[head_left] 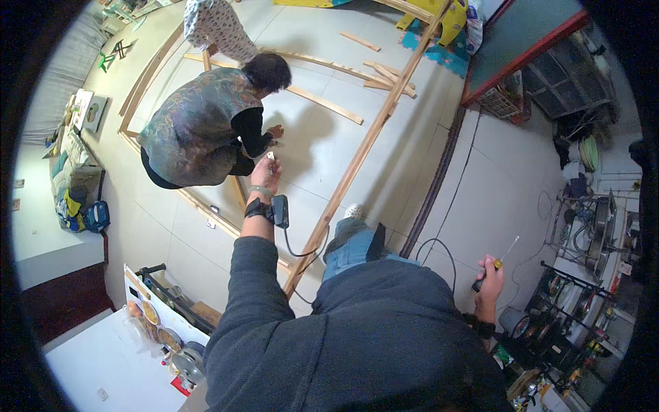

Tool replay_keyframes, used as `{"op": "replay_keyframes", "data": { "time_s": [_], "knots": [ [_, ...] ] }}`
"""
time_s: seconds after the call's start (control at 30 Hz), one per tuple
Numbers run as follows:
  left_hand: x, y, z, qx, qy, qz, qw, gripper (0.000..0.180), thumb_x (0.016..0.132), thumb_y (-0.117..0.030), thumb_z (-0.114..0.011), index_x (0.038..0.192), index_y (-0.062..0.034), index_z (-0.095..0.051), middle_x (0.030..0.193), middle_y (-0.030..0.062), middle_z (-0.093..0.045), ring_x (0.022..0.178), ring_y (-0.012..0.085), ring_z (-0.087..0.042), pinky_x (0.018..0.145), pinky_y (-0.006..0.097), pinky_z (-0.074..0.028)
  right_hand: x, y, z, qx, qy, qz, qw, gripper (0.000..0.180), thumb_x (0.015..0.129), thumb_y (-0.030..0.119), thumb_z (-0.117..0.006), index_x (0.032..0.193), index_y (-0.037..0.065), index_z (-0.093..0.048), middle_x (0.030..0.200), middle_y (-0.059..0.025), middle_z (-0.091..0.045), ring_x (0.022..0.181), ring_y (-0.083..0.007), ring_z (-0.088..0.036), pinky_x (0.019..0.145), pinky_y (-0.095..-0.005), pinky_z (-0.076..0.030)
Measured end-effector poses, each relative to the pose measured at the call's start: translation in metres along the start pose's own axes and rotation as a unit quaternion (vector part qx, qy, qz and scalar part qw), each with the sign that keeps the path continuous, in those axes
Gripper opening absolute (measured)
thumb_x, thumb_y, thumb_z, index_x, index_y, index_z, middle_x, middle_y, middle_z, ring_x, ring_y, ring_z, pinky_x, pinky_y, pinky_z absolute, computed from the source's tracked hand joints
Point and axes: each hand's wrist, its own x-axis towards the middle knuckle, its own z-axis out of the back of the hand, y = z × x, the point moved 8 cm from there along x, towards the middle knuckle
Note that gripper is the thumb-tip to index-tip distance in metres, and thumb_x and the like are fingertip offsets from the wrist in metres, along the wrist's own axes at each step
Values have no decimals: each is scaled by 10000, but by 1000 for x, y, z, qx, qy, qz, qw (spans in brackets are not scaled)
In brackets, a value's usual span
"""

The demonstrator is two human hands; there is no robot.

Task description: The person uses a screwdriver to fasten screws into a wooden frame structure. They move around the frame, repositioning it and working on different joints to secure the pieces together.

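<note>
Nearest the camera, at the lower left, a white bench (103, 364) carries a cluster of round shallow bowls and lids (161, 333); what lies in them is too small to tell. Just beyond it a flat white board (141, 285) leans with a black-handled tool (154, 270) beside it.

The right hand (489, 278) hangs low at the person's side with the arm bent, fingers wrapped fully around the dark handle of a yellow-and-black screwdriver (495, 264), whose thin metal shaft points up and to the right over the pale tiled floor (480, 178).

The left hand (266, 173) is stretched forward on a nearly straight arm in a dark grey sleeve, a black strap and small black box (279, 210) at the wrist with a cable hanging from it. Its fingers are pinched closed on a small white object (271, 156), held above the floor tiles between the long wooden frame rail (357, 158) and the crouching person.

That other person in a patterned grey vest (199, 127) bends low over the wooden frame, one hand (276, 130) near the floor just beyond the white object.

Farther off, loose wooden slats (384, 72) lie crossed on the tiles, and a yellow wooden stand (449, 17) rests by the far wall
</note>
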Motion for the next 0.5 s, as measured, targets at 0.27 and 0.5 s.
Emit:
{"op": "replay_keyframes", "data": {
  "time_s": [0.27, 0.5],
  "knots": [
    [75, 38, 55, -31, -67, 92, 993, 159, 902, -247, -494, 862, -114, -571, 776, -31, -606, 647, 80, -571, 557, 219, -454, -36, 27, 10, 101, -81, -66, 989, 240, 872, 243, -539, 1028, 61, -530, 774, -2, -538, 520, -74, -423, 480, -222, -366],
    [79, 59, 82, 1, -112, 107, 988, 201, 929, -230, -428, 1017, -100, -554, 898, -7, -622, 742, 81, -588, 557, 226, -472, -30, 39, 25, 143, -116, -80, 980, 193, 877, 248, -536, 995, 96, -545, 768, 19, -532, 522, -64, -414, 477, -221, -360]
  ]
}}
